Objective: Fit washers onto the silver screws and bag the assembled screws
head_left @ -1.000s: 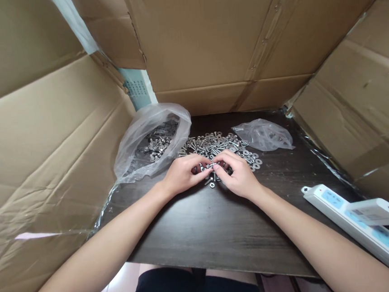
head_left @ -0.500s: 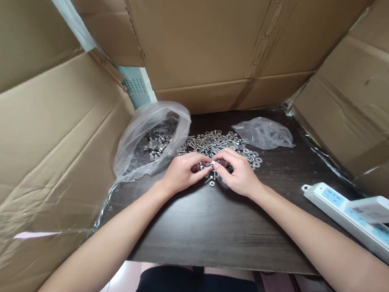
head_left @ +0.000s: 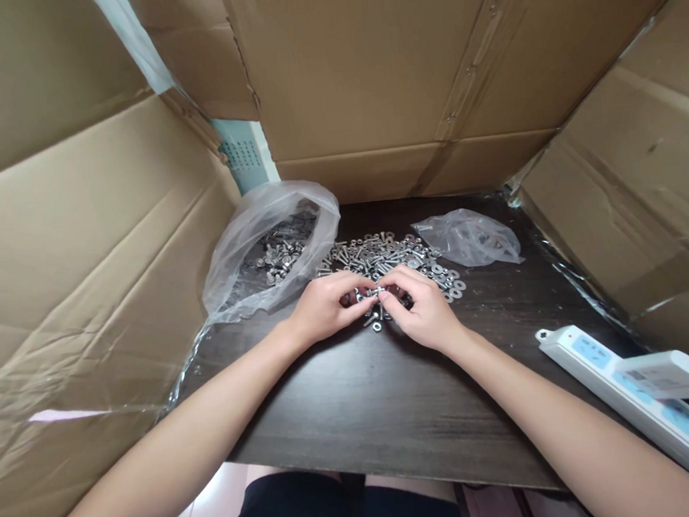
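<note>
My left hand [head_left: 330,306] and my right hand [head_left: 419,307] meet over the near side of a heap of loose hardware. Between their fingertips is a small metal bolt [head_left: 376,291], pinched from both sides; whether a nut or washer sits on it is too small to tell. Bolts, nuts and washers [head_left: 380,254] spread out behind and under the hands. One nut [head_left: 377,327] lies on the dark table just below the fingertips. More bolts [head_left: 281,257] show inside an open clear plastic bag [head_left: 225,269], left of my left hand.
A smaller clear bag [head_left: 469,235] lies at the back right. A white power strip [head_left: 575,348] with a plugged-in adapter [head_left: 662,375] runs along the right side of the table [head_left: 357,402]. Cardboard walls [head_left: 364,72] enclose the left, back and right.
Both hands stay in nearly the same place, fingertips still together. The metal piece between them shows slightly more, and the whole view has shifted a little.
</note>
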Tool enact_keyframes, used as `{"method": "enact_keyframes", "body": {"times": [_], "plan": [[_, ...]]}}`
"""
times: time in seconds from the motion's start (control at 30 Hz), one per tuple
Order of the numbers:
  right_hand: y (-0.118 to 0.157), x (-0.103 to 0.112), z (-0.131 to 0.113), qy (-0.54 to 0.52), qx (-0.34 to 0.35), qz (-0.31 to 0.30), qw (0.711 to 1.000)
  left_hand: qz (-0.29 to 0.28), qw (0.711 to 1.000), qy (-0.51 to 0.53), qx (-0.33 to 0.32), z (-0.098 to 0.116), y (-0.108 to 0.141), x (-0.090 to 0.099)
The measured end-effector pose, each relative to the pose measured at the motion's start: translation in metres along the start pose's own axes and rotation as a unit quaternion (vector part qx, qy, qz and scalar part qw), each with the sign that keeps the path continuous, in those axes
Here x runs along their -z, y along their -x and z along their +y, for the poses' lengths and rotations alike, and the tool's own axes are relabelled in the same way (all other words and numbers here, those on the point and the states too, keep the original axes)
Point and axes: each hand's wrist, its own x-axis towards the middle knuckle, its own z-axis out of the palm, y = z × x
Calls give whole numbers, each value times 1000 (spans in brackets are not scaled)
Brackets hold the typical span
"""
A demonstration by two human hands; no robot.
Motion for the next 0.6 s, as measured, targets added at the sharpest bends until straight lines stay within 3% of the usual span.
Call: {"method": "enact_keyframes", "body": {"times": [0.6], "plan": [[-2, 1, -1, 2, 6, 2, 1000, -10, 1000, 2, 6, 1, 1, 0]]}}
